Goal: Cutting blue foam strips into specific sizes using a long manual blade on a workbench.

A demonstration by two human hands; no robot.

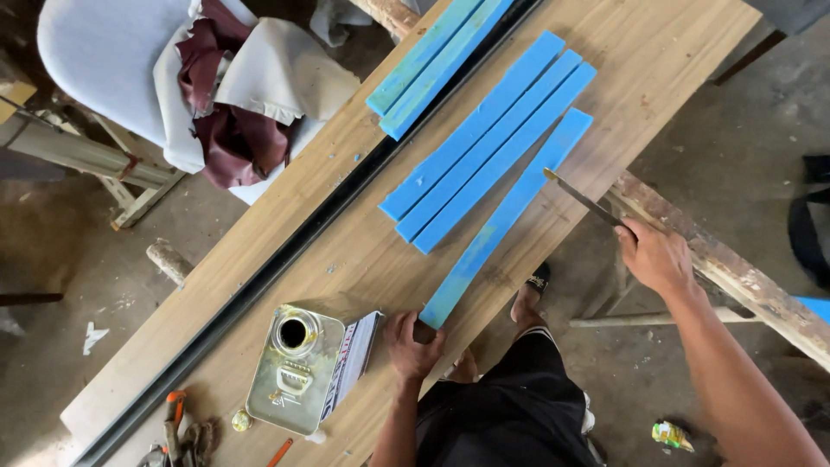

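My left hand [413, 343] presses on the near end of a long blue foam strip [508, 214] that lies slantwise on the wooden board [363, 259]. My right hand [654, 257] grips a thin metal blade [579, 197], and its yellowish tip touches the strip's right edge near the far end. Three more blue strips [488, 143] lie side by side just to the left. Two others [432, 62] rest farther up the board.
An open rectangular metal can [304, 367] stands beside my left hand. Pliers and small tools [177, 428] lie at the board's near end. A dark groove [285, 251] runs along the board. A chair with maroon and white material [229, 95] stands at the far left. A rough wooden beam [735, 277] is at right.
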